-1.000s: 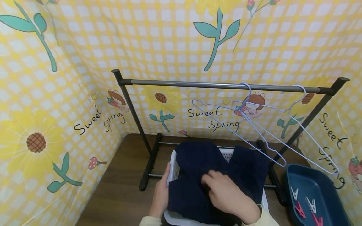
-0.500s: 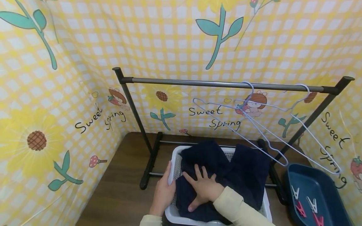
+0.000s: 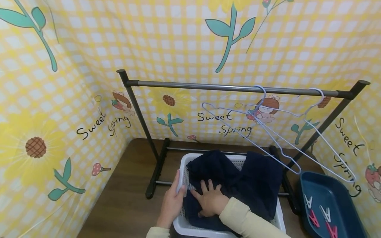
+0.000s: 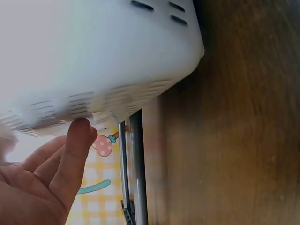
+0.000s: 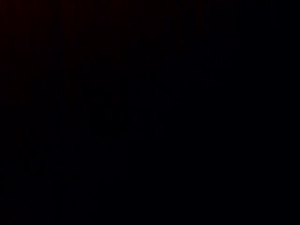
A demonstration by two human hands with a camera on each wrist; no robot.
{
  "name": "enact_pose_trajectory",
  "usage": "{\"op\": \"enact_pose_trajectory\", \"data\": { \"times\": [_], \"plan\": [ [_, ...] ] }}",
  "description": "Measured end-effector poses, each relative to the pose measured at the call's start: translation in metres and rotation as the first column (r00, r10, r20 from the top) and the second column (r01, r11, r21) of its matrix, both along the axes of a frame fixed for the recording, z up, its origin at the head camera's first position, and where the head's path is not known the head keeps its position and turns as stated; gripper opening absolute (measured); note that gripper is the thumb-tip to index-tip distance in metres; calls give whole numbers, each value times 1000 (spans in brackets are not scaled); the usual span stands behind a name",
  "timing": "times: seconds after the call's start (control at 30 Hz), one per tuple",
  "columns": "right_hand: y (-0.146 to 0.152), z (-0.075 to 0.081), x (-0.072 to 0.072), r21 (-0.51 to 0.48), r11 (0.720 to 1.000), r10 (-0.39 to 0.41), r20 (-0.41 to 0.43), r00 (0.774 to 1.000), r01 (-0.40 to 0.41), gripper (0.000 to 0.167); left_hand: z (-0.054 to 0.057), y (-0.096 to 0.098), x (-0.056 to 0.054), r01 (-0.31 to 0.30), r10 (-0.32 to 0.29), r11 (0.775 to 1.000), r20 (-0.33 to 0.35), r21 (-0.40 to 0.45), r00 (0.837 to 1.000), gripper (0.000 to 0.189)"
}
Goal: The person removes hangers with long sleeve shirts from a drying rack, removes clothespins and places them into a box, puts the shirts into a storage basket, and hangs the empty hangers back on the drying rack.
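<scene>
A white plastic basket [image 3: 175, 224] with perforated walls stands on the brown table, holding a dark navy garment [image 3: 262, 185] folded in a loose heap. My left hand [image 3: 171, 203] holds the basket's left side, thumb over the rim and fingers along the outside. In the left wrist view, the fingers of that left hand [image 4: 56, 173] touch the slotted outer wall of the basket [image 4: 122, 51]. My right hand [image 3: 210, 200] presses flat on the garment with its fingers spread. Almost everything in the right wrist view is black.
Behind the basket stands a dark metal clothes rack [image 3: 190, 86]. Two pale lilac hangers hang from its bar, the nearer hanger [image 3: 278, 145] reaching over the basket's right side. A blue tray [image 3: 346, 201] with red-and-white clothespins [image 3: 325, 214] sits at the right. Patterned yellow cloth surrounds the table [image 3: 119, 198].
My right hand, earlier curled over the middle of the garment, has moved left and now lies spread on it. The garment sits lower in the basket. My left hand stays at the basket's side.
</scene>
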State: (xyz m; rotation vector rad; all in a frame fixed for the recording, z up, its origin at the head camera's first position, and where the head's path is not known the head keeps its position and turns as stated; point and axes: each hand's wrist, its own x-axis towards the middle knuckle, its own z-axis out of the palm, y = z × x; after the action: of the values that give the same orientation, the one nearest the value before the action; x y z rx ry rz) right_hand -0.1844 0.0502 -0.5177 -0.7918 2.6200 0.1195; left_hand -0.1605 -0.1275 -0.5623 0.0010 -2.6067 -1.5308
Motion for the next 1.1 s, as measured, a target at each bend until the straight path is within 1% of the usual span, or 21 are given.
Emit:
{"op": "enact_pose_trajectory", "data": {
  "times": [0.07, 0.13, 0.23, 0.3, 0.33, 0.4, 0.47, 0.5, 0.57, 0.63, 0.67, 0.73, 0.8, 0.87, 1.0, 1.1],
  "plan": [
    [-2, -2, -1, -15, 1000, -13, -2, 1000, 13, 83, 0, -1, 0, -1, 1, 1000, 2, 6, 1000, 61],
    [0, -2, -3, -55, 998, -25, 22, 999, 26, 85, 0, -1, 0, -7, 7, 1000, -1, -3, 1000, 62],
    [8, 9, -8, -173, 983, -40, 89, 995, 55, 90, 0, 0, -2, -20, 20, 999, -2, -26, 1000, 64],
    [15, 19, -11, -268, 961, -43, 96, 994, 67, 96, 1, 1, -2, -30, 29, 999, -12, -42, 1000, 65],
    [18, 25, -12, -312, 947, -48, 85, 995, 72, 98, 1, 1, -2, -31, 30, 998, -24, -51, 999, 66],
    [24, 36, -16, -383, 921, -67, 24, 997, 71, 103, 1, 1, -2, -39, 37, 998, -36, -57, 999, 66],
    [28, 46, -21, -423, 903, -114, -55, 992, 80, 108, 2, 1, -2, -44, 41, 997, -45, -63, 998, 66],
    [29, 50, -23, -427, 900, -143, -87, 986, 93, 110, 2, 1, -1, -44, 41, 997, -46, -65, 998, 66],
    [32, 53, -27, -426, 895, -194, -112, 975, 129, 112, 2, 1, -1, -46, 43, 997, -39, -64, 998, 66],
    [33, 50, -30, -403, 900, -219, -94, 971, 164, 115, 1, 1, 0, -40, 38, 997, -33, -68, 999, 66],
    [33, 46, -30, -375, 911, -217, -85, 972, 171, 117, 1, 2, 0, -38, 36, 997, -30, -69, 999, 66],
    [32, 35, -30, -319, 932, -196, -40, 980, 173, 121, 0, 3, 0, -40, 38, 997, -31, -71, 999, 66],
    [28, 24, -27, -245, 957, -160, -5, 987, 154, 126, 0, 3, 0, -43, 40, 996, -36, -73, 999, 66],
    [23, 14, -25, -167, 977, -133, 19, 991, 134, 130, 1, 4, 0, -46, 43, 996, -41, -70, 998, 66],
    [15, 2, -23, -73, 989, -127, 43, 991, 130, 130, 3, 4, -1, -41, 38, 997, -40, -60, 998, 66],
    [13, -3, -25, -50, 990, -130, 51, 990, 132, 127, 3, 4, -1, -39, 36, 997, -36, -63, 999, 66]
  ]
}}
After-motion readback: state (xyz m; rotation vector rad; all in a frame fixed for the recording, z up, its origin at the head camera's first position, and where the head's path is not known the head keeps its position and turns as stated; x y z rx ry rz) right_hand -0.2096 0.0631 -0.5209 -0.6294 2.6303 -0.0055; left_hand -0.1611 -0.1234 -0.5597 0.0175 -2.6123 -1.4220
